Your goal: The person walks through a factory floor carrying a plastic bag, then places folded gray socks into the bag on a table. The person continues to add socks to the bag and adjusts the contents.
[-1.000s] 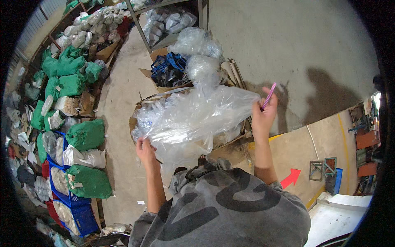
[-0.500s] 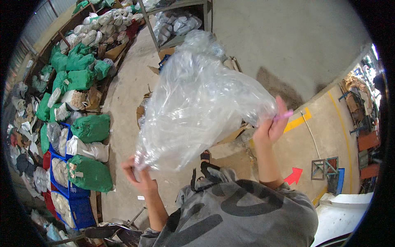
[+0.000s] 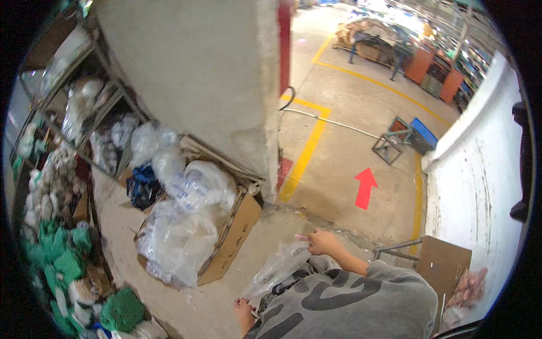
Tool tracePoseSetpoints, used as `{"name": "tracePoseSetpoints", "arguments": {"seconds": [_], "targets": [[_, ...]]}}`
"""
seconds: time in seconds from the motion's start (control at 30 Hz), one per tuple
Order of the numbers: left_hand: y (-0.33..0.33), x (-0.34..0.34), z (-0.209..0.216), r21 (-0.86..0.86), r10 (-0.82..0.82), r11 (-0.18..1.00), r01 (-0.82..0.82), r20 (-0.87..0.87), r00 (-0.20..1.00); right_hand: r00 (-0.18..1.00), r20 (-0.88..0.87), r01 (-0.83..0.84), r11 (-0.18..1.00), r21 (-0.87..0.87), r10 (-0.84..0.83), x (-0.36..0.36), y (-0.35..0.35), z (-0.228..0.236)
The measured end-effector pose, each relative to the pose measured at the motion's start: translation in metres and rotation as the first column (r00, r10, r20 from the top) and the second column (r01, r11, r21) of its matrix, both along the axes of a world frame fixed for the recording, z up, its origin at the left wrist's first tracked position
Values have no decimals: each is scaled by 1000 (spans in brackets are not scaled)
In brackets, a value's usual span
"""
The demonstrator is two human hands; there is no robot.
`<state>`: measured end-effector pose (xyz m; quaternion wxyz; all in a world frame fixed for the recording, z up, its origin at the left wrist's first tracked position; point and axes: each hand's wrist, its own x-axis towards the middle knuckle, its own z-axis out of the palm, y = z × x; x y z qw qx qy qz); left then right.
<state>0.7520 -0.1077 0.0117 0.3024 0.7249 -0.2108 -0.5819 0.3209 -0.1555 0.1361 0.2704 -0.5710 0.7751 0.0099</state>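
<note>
- Your right hand: fingers curled closed, one end of the clear plastic sheet and a small pink item in them.
- Your left hand: fingers bent closed on the sheet's lower-left end.
- Sheet spans between both hands, beside your grey shirt.
- Cardboard box, well filled with crumpled plastic, stands left.

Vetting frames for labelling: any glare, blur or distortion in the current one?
Head view, upper right: blown-out glare, and the orange panels look smeared; head view, lower middle: clear plastic bag looks soft-edged; head view, rim: black fisheye border cuts off the corners.
</note>
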Motion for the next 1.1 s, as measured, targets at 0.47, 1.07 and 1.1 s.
{"name": "tracePoseSetpoints", "arguments": {"seconds": [0.47,1.07,1.1], "targets": [[-134,-452,173,-480,-979,35,876,161,127,933,355,241,841,-485,-62,-184,67,26],[-340,-659,139,-457,-599,59,887,695,398,656,21,704,603,-375,-754,-449,-30,-3],[-360,-676,133,-473,-587,114,873,677,444,656,21,699,597,-394,-754,-465,-49,-4]]}}
